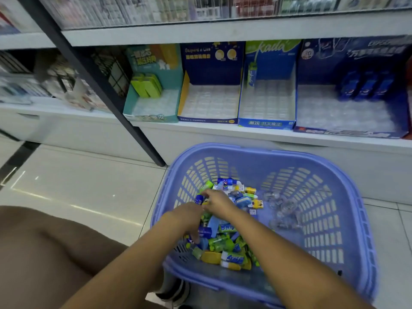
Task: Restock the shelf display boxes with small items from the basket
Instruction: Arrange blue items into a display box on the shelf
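Note:
A purple plastic basket stands on the floor below the shelf, holding a pile of small green, blue and yellow items. Both my hands are down in the pile. My left hand curls its fingers round some small blue items. Just beyond it, my right hand pinches a blue-capped item. On the shelf stand a teal display box with green items, a navy and yellow box, a blue "kada" box and a wide dark blue box with blue items at its back.
Clear plastic pieces lie in the basket's right half. A black slanted shelf post runs left of the boxes. My knee in brown cloth is at the lower left, and a shoe sits under the basket's near edge.

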Tool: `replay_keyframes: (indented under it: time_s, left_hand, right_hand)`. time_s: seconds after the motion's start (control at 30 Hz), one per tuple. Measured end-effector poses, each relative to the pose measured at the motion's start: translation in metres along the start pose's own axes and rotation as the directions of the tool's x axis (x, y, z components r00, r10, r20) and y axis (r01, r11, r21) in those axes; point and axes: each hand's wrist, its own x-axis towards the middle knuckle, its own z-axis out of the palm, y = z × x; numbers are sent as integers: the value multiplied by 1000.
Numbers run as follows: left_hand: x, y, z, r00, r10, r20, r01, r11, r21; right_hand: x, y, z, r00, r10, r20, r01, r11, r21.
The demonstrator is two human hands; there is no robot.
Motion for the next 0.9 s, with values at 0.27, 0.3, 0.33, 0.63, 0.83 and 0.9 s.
replay_keyframes:
  time_s: [0.27, 0.3, 0.33, 0.63, 0.83, 0.9]
  left_hand:
    - [-60, -47, -36, 911, -113, -396, -89, 886, -456]
    - [-63, -50, -39, 896, -134, -423, -123, 840, -528]
    - [-64, -53, -41, 887, -153, -436, -158, 786, -598]
    - [-77, -52, -49, 880, -117, -461, -425, 242, -872]
    - [-76, -25, -81, 814, -151, -561, -577, -103, -810]
    - [-73, -8, -91, 769, -131, -625, -638, -116, -761]
  right_hand:
    - [16, -5, 18, 998, -24, 55, 35, 977, -212]
    - [16, -5, 17, 998, -33, 54, 45, 972, -231]
    - [15, -6, 16, 998, -50, 47, 61, 965, -255]
    - [4, -17, -7, 990, -50, 132, 82, 965, -250]
    - [-33, -25, -112, 996, 54, 70, -83, 852, 516]
    - [-56, -25, -144, 998, 62, -6, -31, 583, 812]
